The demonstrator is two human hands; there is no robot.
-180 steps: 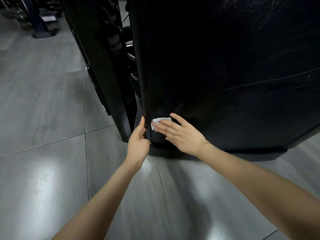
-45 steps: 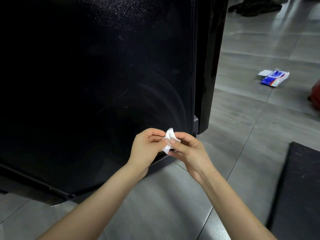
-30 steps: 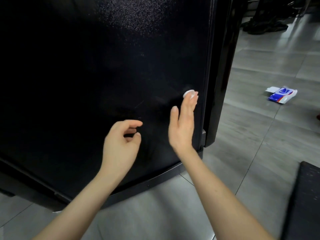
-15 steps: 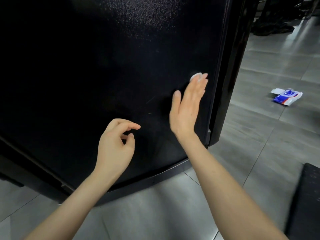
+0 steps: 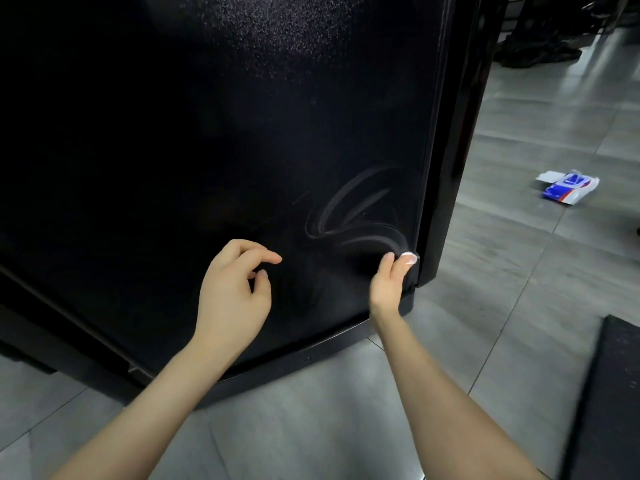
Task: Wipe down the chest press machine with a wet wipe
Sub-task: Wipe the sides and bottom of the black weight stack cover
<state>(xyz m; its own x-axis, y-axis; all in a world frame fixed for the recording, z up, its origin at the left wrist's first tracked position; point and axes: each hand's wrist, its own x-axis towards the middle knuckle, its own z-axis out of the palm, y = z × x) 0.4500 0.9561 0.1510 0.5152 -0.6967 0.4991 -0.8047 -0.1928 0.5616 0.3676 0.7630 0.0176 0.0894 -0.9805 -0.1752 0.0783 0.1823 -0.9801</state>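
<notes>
White wet wipe (image 5: 411,260) is pressed at the black machine panel's (image 5: 207,133) lower right corner by the right hand's (image 5: 389,285) straight, joined fingers (image 5: 394,270); the left hand (image 5: 235,289) is curled loosely, empty. With wiping in hand, strokes up the speckled panel are called for.

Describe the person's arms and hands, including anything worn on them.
The left forearm and right forearm are bare, with no sleeve in view. The left hand and right hand wear no gloves. No ring, watch or bracelet shows on the sides facing the camera.
</notes>
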